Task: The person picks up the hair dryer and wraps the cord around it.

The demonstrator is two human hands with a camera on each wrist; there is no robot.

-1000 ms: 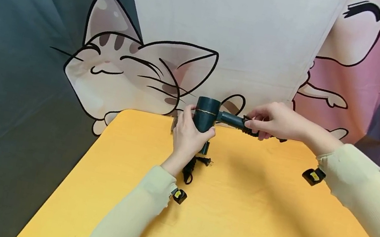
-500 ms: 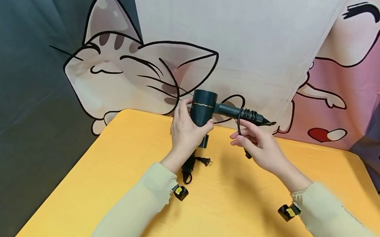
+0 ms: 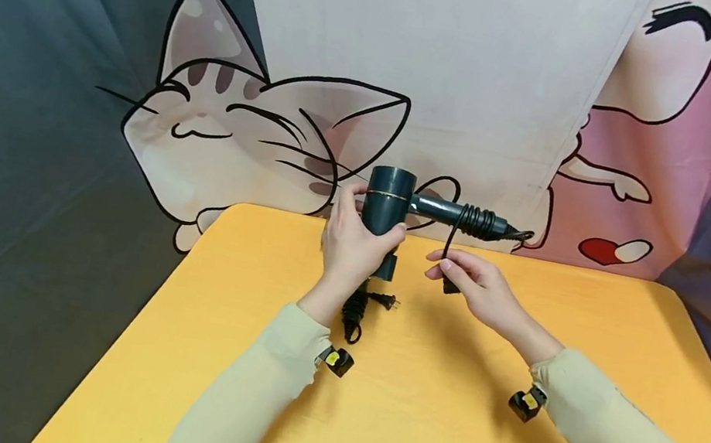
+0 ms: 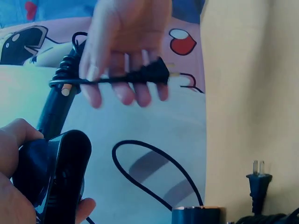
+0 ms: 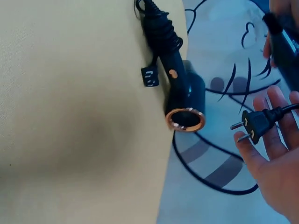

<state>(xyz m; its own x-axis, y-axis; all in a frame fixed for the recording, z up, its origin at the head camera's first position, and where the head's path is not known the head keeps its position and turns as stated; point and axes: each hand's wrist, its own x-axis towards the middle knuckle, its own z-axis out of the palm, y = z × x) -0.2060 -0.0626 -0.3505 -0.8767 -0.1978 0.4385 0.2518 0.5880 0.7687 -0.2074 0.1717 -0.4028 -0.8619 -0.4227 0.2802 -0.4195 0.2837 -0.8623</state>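
My left hand (image 3: 355, 241) grips the dark green body of a hair dryer (image 3: 388, 207), held above the table's back edge with its handle pointing right. Black power cord (image 4: 67, 70) is wound round that handle. A free length runs down to my right hand (image 3: 488, 291), which pinches it between thumb and fingers. The two-pin plug (image 5: 259, 125) lies across those fingers, prongs outward. Beneath my left hand, a second hair dryer (image 5: 184, 95) lies on the table, its cord wrapped round its handle and its own plug (image 3: 383, 301) beside it. My left hand partly hides it in the head view.
The yellow table (image 3: 432, 438) ends just behind the hair dryers. A printed cloth backdrop (image 3: 316, 121) with a cartoon cat stands behind it. A small black wrist camera (image 3: 335, 361) sits on my left sleeve, another (image 3: 526, 403) on my right.
My right hand has come away from the wound handle, down and slightly left, drawing the plug end of the cord with it. The held hair dryer has risen slightly.
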